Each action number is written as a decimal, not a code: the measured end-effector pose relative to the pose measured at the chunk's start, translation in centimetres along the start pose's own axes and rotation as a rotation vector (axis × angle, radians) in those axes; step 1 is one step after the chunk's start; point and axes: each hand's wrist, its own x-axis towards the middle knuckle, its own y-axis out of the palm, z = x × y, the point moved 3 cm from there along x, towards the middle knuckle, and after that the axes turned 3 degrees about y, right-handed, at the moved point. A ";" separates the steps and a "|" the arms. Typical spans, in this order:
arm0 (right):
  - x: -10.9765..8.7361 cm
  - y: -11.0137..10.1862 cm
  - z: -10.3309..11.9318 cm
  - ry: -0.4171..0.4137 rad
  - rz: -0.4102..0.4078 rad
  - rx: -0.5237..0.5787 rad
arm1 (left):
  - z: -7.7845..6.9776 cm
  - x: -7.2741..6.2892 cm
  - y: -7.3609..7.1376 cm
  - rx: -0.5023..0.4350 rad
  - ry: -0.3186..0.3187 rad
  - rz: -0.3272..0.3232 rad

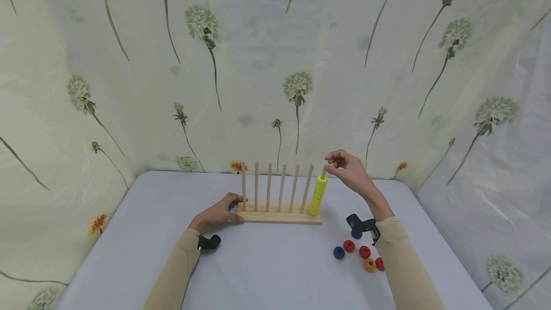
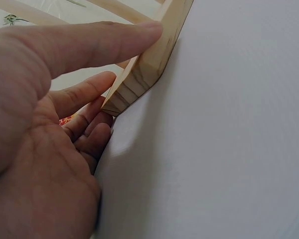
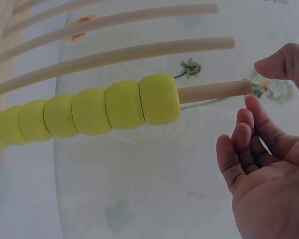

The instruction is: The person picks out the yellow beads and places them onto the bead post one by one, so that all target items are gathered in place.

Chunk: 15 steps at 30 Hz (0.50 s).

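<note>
A pale wooden base [image 1: 280, 217] with a row of upright pegs stands on the table. Yellow beads [image 1: 317, 196] are stacked on its rightmost peg, and the bare peg tip [image 3: 217, 91] sticks out past the top bead. The other pegs carry no beads. My left hand [image 1: 221, 211] grips the left end of the base, thumb along the front and fingers behind, as the left wrist view shows. Beside the tip of the beaded peg is my right hand [image 1: 350, 172], thumb and fingers apart with nothing between them.
Loose beads lie at the front right of the table, partly under the right forearm: red beads [image 1: 349, 246], blue beads [image 1: 339, 252] and an orange bead [image 1: 369, 265]. A flower-print cloth [image 1: 258, 61] hangs behind the white table [image 1: 267, 267].
</note>
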 end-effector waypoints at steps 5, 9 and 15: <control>0.0 0.0 -0.3 0.003 0.001 -0.008 | -0.1 0.0 -0.1 0.011 0.024 0.002; -0.2 -0.3 -0.5 0.007 -0.004 -0.027 | 0.0 0.1 -0.1 0.013 0.018 0.003; -1.6 -0.9 -0.1 0.050 -0.073 -0.097 | -1.7 -0.8 -1.6 0.124 0.036 0.012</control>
